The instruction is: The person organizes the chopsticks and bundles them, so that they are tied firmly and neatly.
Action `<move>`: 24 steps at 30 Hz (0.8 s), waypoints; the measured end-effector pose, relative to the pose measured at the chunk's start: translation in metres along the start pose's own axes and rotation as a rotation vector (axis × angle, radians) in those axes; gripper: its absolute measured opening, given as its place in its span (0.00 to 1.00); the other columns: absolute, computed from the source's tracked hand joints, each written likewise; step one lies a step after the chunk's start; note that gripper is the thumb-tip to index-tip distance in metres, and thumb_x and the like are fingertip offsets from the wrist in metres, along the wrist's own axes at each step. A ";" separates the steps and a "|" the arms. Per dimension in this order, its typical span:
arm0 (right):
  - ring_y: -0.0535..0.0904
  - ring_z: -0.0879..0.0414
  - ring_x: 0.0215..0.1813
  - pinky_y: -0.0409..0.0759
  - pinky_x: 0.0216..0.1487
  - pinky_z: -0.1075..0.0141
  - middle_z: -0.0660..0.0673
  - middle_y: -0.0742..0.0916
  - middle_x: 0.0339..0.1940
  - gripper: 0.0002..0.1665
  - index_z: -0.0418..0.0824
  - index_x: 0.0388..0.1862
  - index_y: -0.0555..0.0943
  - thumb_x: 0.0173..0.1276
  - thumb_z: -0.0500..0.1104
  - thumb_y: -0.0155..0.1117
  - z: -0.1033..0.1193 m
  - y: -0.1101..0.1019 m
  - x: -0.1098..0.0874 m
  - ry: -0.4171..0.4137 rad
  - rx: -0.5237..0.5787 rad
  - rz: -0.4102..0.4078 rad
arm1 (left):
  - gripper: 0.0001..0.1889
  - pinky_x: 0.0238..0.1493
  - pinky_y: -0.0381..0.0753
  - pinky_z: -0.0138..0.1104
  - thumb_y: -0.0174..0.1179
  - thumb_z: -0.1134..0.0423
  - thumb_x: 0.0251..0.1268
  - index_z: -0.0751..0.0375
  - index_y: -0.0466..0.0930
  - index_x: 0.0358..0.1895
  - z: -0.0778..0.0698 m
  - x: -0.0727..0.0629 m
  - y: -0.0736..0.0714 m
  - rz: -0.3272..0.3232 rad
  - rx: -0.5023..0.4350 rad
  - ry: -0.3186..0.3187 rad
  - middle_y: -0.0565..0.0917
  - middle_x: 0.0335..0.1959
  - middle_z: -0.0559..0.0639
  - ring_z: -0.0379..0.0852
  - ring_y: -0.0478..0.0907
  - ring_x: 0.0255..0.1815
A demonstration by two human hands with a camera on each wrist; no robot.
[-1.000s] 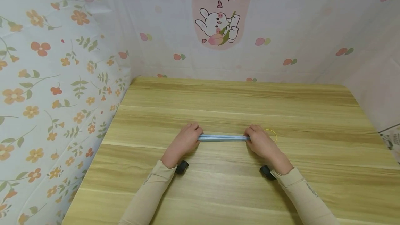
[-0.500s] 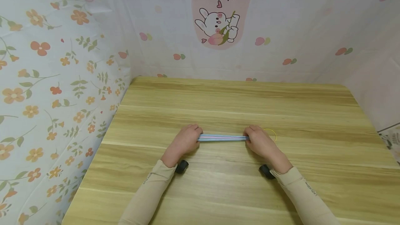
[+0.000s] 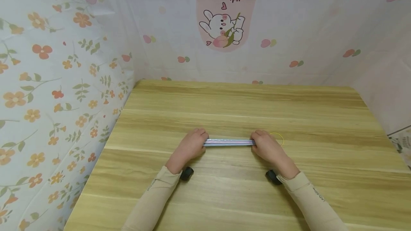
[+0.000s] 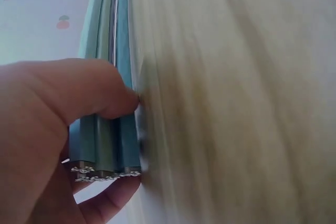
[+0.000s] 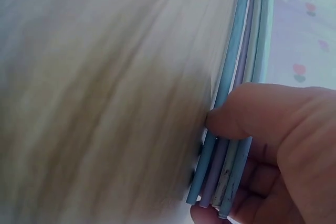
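Note:
In the head view, a bundle of slim blue, green and purple pencils [image 3: 228, 142] lies crosswise between my hands, close to the tabletop. My left hand [image 3: 189, 145] holds its left end. The left wrist view shows the thumb [image 4: 105, 87] across the pencils [image 4: 107, 145], whose silvery ends stick out below it, with fingers behind. At the other end my right hand [image 3: 268, 148] grips the bundle. In the right wrist view, the right thumb [image 5: 247, 109] presses over the pencils [image 5: 215, 174], and their ends show slightly staggered. Most of the other fingers are hidden behind the bundle.
A thin yellow rubber band [image 3: 278, 138] lies on the wooden table [image 3: 231, 195] just beyond my right hand, partly covered by it. Dark wrist cameras [image 3: 187, 173] sit under both wrists. Patterned cloth [image 3: 160, 27] hangs behind and at the left side.
The bundle has turned a little between my fingers, so a pinkish purple pencil shows among the blue ones. Both hands stay at nearly the same place.

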State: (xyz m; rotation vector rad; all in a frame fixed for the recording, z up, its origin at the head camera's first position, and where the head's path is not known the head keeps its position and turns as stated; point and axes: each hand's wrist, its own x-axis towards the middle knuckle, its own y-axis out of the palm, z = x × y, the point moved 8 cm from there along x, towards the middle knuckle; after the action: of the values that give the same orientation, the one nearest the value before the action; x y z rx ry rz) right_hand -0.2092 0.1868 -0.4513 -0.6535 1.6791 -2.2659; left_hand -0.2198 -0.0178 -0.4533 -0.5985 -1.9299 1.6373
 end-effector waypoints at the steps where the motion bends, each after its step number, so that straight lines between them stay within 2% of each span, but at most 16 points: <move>1: 0.77 0.48 0.35 0.76 0.38 0.55 0.45 0.79 0.28 0.11 0.33 0.31 0.80 0.45 0.28 0.65 0.000 0.000 0.000 -0.001 -0.006 -0.002 | 0.12 0.46 0.75 0.37 0.66 0.69 0.48 0.62 0.78 0.38 0.000 0.000 0.000 -0.009 0.001 0.004 0.78 0.37 0.50 0.48 0.75 0.39; 5: 0.77 0.49 0.36 0.77 0.37 0.56 0.45 0.79 0.28 0.11 0.33 0.31 0.80 0.45 0.29 0.65 0.000 -0.001 0.000 0.013 -0.008 0.005 | 0.12 0.46 0.75 0.36 0.65 0.70 0.48 0.61 0.77 0.38 0.001 -0.001 0.000 -0.017 -0.005 0.003 0.78 0.38 0.50 0.47 0.74 0.39; 8: 0.78 0.48 0.37 0.77 0.38 0.55 0.44 0.80 0.30 0.10 0.33 0.33 0.80 0.48 0.29 0.64 -0.001 -0.001 -0.001 0.030 0.005 0.019 | 0.11 0.45 0.76 0.36 0.64 0.69 0.50 0.61 0.76 0.39 0.002 -0.001 -0.001 0.005 -0.037 -0.025 0.78 0.39 0.49 0.46 0.75 0.40; 13: 0.74 0.53 0.31 0.74 0.33 0.60 0.46 0.79 0.28 0.07 0.36 0.33 0.77 0.54 0.31 0.63 -0.003 -0.002 -0.001 0.063 0.053 0.049 | 0.09 0.33 0.76 0.35 0.62 0.68 0.52 0.60 0.73 0.36 0.006 -0.001 -0.003 0.044 -0.094 -0.092 0.77 0.33 0.48 0.42 0.73 0.31; 17: 0.67 0.57 0.26 0.68 0.28 0.64 0.50 0.75 0.23 0.07 0.38 0.33 0.74 0.56 0.32 0.62 -0.002 -0.002 -0.001 0.060 0.078 0.064 | 0.09 0.25 0.72 0.34 0.61 0.67 0.54 0.59 0.71 0.35 0.007 -0.002 -0.003 0.074 -0.092 -0.125 0.76 0.28 0.47 0.41 0.70 0.25; 19: 0.66 0.58 0.25 0.68 0.28 0.65 0.51 0.75 0.23 0.07 0.38 0.33 0.74 0.57 0.32 0.62 -0.002 -0.003 -0.001 0.050 0.080 0.057 | 0.09 0.24 0.72 0.34 0.61 0.66 0.55 0.59 0.71 0.36 0.007 -0.002 -0.003 0.080 -0.085 -0.130 0.77 0.28 0.47 0.41 0.70 0.25; 24: 0.68 0.58 0.27 0.68 0.29 0.65 0.51 0.77 0.26 0.05 0.39 0.33 0.75 0.58 0.33 0.61 0.002 -0.008 -0.001 0.028 0.089 0.019 | 0.10 0.22 0.74 0.36 0.64 0.65 0.54 0.60 0.72 0.35 0.005 -0.001 -0.009 0.034 -0.035 -0.117 0.79 0.28 0.49 0.42 0.74 0.24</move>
State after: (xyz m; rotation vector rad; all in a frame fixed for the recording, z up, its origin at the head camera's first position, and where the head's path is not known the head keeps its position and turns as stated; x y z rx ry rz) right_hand -0.2072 0.1882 -0.4431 -0.5855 1.5789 -2.3316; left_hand -0.2220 -0.0239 -0.4455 -0.5631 -2.0461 1.6972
